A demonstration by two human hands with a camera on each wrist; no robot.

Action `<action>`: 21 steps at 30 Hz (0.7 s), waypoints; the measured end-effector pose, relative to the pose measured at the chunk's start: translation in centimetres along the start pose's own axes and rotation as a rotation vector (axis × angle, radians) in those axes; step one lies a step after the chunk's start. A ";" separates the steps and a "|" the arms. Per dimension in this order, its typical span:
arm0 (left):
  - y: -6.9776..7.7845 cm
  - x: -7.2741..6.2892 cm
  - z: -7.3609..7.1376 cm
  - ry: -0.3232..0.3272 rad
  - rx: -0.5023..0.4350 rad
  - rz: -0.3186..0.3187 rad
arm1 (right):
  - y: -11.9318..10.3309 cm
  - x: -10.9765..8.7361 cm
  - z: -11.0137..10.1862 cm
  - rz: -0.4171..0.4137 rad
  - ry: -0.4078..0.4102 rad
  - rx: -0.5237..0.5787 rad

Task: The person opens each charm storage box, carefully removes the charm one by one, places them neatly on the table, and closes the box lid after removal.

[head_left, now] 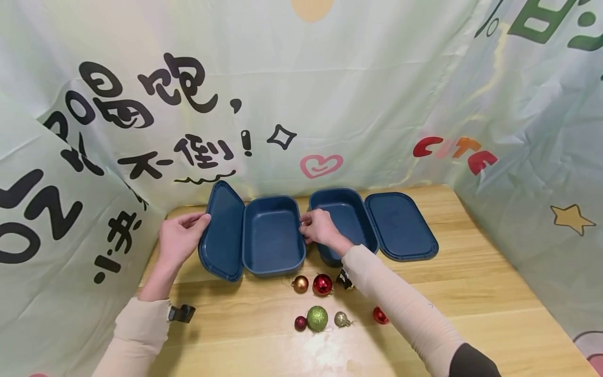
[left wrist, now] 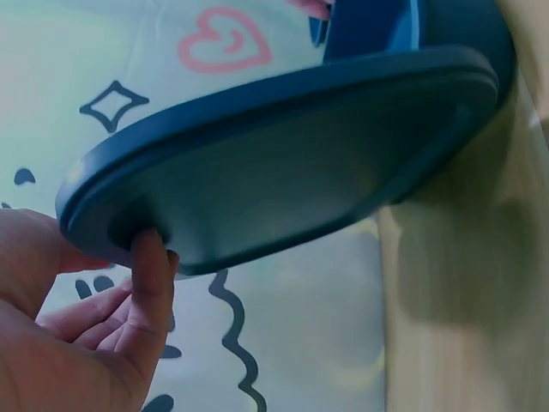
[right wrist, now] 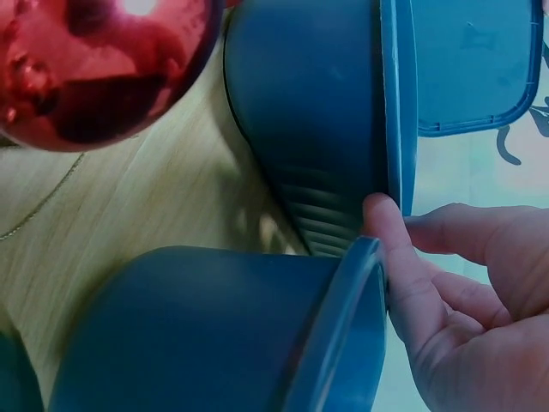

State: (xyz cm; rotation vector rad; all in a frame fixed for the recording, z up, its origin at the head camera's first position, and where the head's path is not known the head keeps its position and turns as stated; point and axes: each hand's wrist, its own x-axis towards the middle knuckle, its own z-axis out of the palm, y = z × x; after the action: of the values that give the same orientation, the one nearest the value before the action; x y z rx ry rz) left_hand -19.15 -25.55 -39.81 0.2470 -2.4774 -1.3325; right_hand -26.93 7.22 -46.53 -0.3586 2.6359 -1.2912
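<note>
In the head view, my left hand pinches the outer edge of a dark blue lid, which stands tilted up along the left side of a blue plastic box. The left wrist view shows the thumb and fingers of that hand on the lid's rim. My right hand holds the right rim of the same box. Seen from the right wrist, its thumb and finger pinch that rim, close beside a second blue box. The left box's inside shows nothing in it.
The second box stands to the right, its lid lying flat beside it. In front are shiny baubles: orange, red, green, silver, dark red and another red. A printed cloth hangs behind the wooden table.
</note>
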 end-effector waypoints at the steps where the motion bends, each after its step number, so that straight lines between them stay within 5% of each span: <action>1: 0.2 0.0 0.2 0.007 -0.010 0.006 | 0.0 0.0 0.0 0.001 0.000 -0.002; 7: 1.1 -0.5 1.1 0.026 -0.067 0.026 | -0.2 0.1 -0.1 -0.003 -0.001 -0.032; 14: 1.5 -0.9 2.0 0.046 -0.030 0.065 | -2.8 0.9 -0.9 -0.077 0.070 -0.146; 21: 1.6 -1.1 2.8 0.055 -0.030 0.085 | -8.4 2.3 -0.9 -0.149 0.040 0.037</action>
State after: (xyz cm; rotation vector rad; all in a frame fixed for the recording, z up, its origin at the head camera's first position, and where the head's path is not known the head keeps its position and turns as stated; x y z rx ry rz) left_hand -19.13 -22.15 -40.15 0.1670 -2.3936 -1.3091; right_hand -28.25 2.22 -39.40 -0.5379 2.6584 -1.4027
